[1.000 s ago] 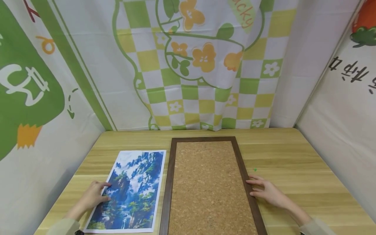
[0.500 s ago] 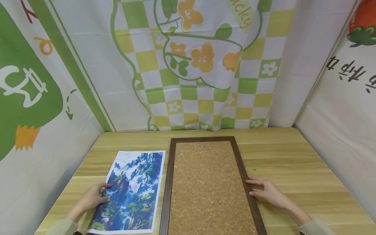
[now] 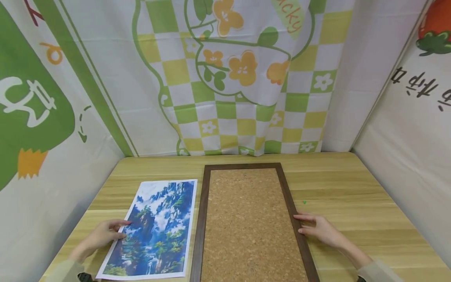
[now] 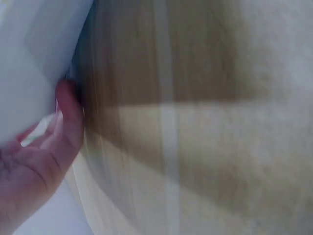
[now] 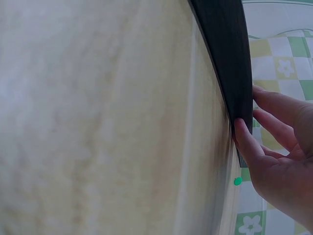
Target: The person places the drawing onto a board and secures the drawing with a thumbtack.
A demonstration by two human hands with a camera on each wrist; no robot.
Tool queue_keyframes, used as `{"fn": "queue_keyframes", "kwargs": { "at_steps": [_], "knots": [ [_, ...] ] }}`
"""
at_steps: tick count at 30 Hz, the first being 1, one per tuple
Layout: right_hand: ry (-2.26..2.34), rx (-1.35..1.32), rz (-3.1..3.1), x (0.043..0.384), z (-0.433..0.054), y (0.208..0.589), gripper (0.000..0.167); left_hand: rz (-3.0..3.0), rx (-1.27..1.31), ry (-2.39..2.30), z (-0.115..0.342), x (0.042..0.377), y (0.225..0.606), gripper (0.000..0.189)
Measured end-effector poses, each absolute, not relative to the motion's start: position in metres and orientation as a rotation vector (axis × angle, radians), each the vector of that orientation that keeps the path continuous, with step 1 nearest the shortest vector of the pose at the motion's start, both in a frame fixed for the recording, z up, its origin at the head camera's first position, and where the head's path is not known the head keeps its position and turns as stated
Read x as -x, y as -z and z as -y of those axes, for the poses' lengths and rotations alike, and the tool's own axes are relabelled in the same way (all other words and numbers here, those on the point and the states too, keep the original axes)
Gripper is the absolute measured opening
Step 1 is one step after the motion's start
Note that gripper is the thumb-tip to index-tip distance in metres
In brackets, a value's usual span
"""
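Observation:
A corkboard (image 3: 251,219) in a dark brown frame lies lengthwise on the table, its near end cut off in the head view. To its left lies a printed landscape picture (image 3: 162,231) of blue mountains and trees with a white border. At the picture's left edge, my left hand (image 3: 102,235) pinches the paper between thumb and fingers. The left wrist view shows the thumb (image 4: 71,105) right at that edge. Across the board, my right hand (image 3: 322,230) rests its fairly straight fingertips on the frame's right edge, also seen as a dark strip (image 5: 230,63) in the right wrist view.
A small green pin-like object (image 3: 304,202) lies on the wooden table (image 3: 352,184) beyond my right hand. Behind the table hangs a checkered green and yellow curtain (image 3: 225,109). Printed white sheets rise on both sides.
My left hand has drawn back slightly to the left. Half a second ago the picture's left edge bulged up between its fingers; now it lies flatter. The right hand and board stay put.

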State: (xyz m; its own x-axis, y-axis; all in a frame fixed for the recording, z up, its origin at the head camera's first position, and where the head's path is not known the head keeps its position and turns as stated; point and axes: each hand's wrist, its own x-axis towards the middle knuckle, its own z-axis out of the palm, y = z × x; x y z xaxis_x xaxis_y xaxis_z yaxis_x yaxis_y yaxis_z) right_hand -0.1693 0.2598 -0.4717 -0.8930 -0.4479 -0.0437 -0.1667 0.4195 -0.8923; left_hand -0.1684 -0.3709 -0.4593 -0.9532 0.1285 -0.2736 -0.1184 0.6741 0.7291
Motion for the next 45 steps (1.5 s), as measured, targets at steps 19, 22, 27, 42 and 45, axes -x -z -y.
{"fn": "queue_keyframes", "kwargs": {
  "at_steps": [19, 22, 27, 42, 45],
  "knots": [
    [1.48, 0.534, -2.383, 0.168, -0.259, 0.471, 0.05, -2.128, 0.042, -1.722, 0.396, 0.157, 0.455, 0.03],
    [1.48, 0.528, -2.382, 0.168, -0.259, 0.471, 0.051, -2.096, 0.022, -1.781, 0.396, 0.156, 0.451, 0.031],
    [1.479, 0.514, -2.392, 0.169, -0.259, 0.471, 0.05, -2.155, 0.039, -1.848, 0.388, 0.156, 0.447, 0.036],
    [1.445, 0.5, -2.435, 0.167, -0.259, 0.467, 0.048, -2.197, -0.128, -1.956, 0.339, 0.166, 0.435, 0.042],
    [1.438, 0.492, -2.446, 0.167, -0.259, 0.467, 0.048, -2.201, -0.147, -1.963, 0.327, 0.168, 0.435, 0.041]
  ]
}}
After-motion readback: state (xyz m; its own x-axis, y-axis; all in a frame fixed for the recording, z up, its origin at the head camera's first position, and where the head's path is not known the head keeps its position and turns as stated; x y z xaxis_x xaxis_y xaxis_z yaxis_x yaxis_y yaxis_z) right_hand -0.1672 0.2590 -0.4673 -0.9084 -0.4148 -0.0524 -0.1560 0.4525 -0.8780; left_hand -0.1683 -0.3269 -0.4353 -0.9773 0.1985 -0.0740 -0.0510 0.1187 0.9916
